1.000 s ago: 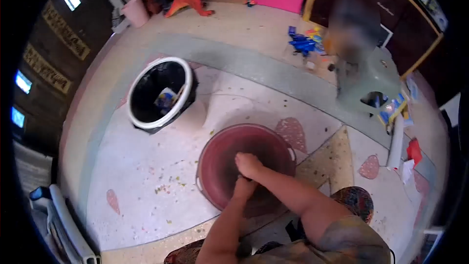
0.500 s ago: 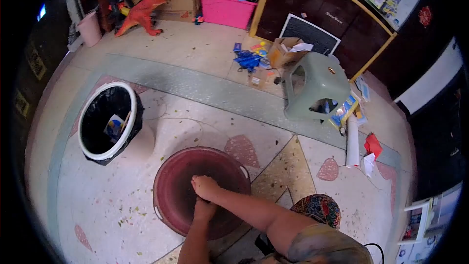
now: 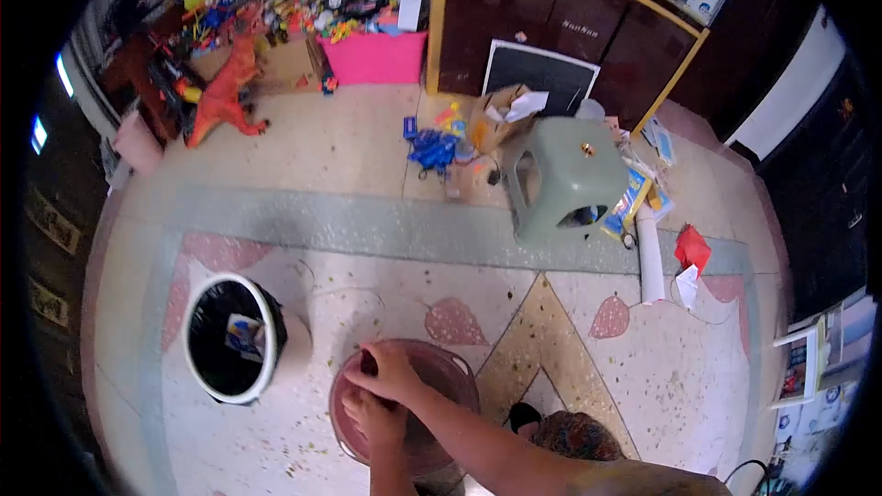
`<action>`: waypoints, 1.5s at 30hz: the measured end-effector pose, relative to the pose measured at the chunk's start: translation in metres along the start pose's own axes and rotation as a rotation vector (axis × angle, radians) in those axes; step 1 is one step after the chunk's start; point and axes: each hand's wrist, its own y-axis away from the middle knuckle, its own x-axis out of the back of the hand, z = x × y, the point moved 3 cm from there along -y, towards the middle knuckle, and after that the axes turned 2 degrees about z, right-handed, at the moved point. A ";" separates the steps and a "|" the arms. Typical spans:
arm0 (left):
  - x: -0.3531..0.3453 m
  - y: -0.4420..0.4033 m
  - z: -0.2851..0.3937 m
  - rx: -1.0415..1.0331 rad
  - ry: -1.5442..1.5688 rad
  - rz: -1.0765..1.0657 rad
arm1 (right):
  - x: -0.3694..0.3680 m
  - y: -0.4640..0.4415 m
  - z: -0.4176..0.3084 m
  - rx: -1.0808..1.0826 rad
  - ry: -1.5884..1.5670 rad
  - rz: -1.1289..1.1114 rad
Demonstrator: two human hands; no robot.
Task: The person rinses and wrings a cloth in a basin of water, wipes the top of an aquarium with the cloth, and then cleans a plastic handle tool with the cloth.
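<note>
Below my hands a reddish-brown basin (image 3: 441,360) with white side handles stands on the floor. My right hand (image 3: 388,375) is over the basin's left part, its fingers curled around something small and dark red that I cannot make out. Just below and touching it or nearly so is my left hand (image 3: 372,415), fingers bent inward; what they hold, if anything, is hidden. To the left of the basin stands a white-rimmed bin (image 3: 269,363) lined with a black bag, with a blue-and-white packet (image 3: 245,337) inside.
A green plastic stool (image 3: 588,165) is ahead to the right, beside a cardboard box (image 3: 491,129) and a white paper roll (image 3: 650,262). An orange toy dinosaur (image 3: 225,96) and a pink tub (image 3: 377,60) are at the back. Small scraps dot the floor.
The view has tilted up, so the basin sits lower in it. My hands have shifted toward the basin's upper left, and the dark red thing now shows in my right hand.
</note>
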 end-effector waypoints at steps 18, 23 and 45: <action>0.150 0.176 0.284 0.444 0.708 -1.291 | 0.366 0.130 -0.186 -0.637 -1.165 -0.049; 0.158 0.232 0.447 0.574 0.673 -1.177 | 0.468 0.128 -0.200 -0.626 -1.250 0.022; 0.067 0.199 0.618 -0.603 0.068 -0.952 | 0.663 0.105 -0.176 -0.324 -0.264 0.234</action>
